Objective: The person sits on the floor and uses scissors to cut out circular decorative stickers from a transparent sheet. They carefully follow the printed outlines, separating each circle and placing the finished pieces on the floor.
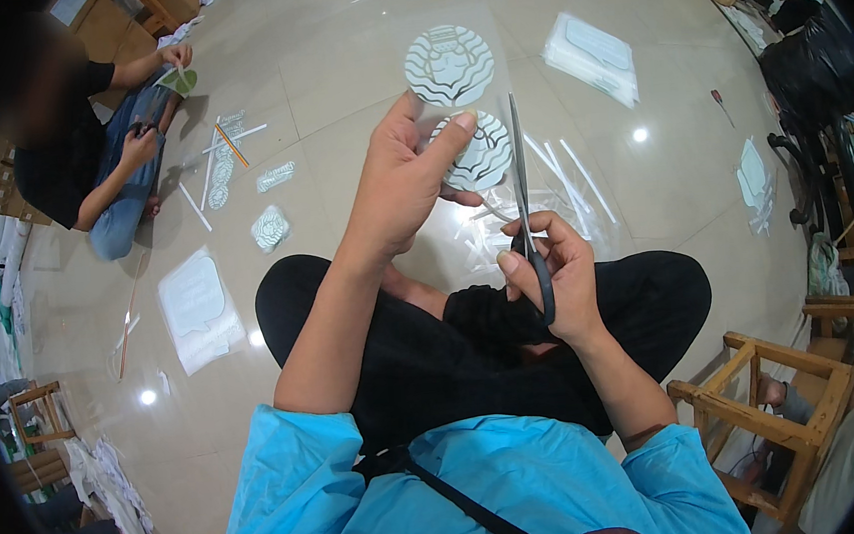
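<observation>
My left hand [408, 173] pinches a clear plastic sheet bearing two round stickers, thumb on the lower one. The upper round sticker [449, 65] and the lower round sticker [488, 162] are white with silvery wavy lines. My right hand [555, 269] grips black-handled scissors [519, 164], their blades pointing away from me along the right edge of the sheet. The blades look close together beside the lower sticker. Below the sheet, on the floor between my knees, lie several white and clear cut-off strips [562, 178].
A stack of white sheets [591, 58] lies ahead right, another sheet stack [195, 303] at left. Cut stickers [270, 228] and a pencil [232, 145] are left of my hands. A co-worker [86, 143] sits far left with scissors. A wooden stool [769, 411] stands right.
</observation>
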Available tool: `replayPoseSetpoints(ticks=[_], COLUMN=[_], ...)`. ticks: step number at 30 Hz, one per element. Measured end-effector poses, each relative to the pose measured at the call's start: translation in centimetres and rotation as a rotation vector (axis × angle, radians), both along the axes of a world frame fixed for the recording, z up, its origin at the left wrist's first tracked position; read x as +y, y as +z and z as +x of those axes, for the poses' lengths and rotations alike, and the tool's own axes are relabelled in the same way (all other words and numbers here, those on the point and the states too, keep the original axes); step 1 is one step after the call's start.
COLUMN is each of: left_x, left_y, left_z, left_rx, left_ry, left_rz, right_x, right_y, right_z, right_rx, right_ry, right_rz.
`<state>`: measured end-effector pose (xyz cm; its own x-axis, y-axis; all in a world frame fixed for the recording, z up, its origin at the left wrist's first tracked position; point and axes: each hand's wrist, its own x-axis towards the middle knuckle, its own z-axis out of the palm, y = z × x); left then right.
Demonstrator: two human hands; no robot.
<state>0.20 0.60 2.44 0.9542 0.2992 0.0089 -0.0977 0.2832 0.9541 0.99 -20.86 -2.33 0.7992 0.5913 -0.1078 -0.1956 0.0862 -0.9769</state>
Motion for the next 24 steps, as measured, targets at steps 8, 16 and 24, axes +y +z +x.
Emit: replayPoseSetpoints(ticks=[8, 16, 24], left_x=[-0.1, -0.4, -1.0], left_y=[-0.1, 0.1, 0.0], left_z=[0.0, -0.2, -0.3], left_rx=[-0.002, 0.024, 0.031], left_ry=[0.005, -0.035, -0.066], left_rz=[0.006, 0.008, -0.009], right_x=[0.0, 0.1, -0.2], right_y=[0.1, 0.3, 0.9], right_z=[-0.1, 0.0, 0.2], right_rx=[-0.009, -0.029, -0.011], right_ry=[-0.027, -0.034, -0.064], right_rz=[-0.08, -0.006, -0.08])
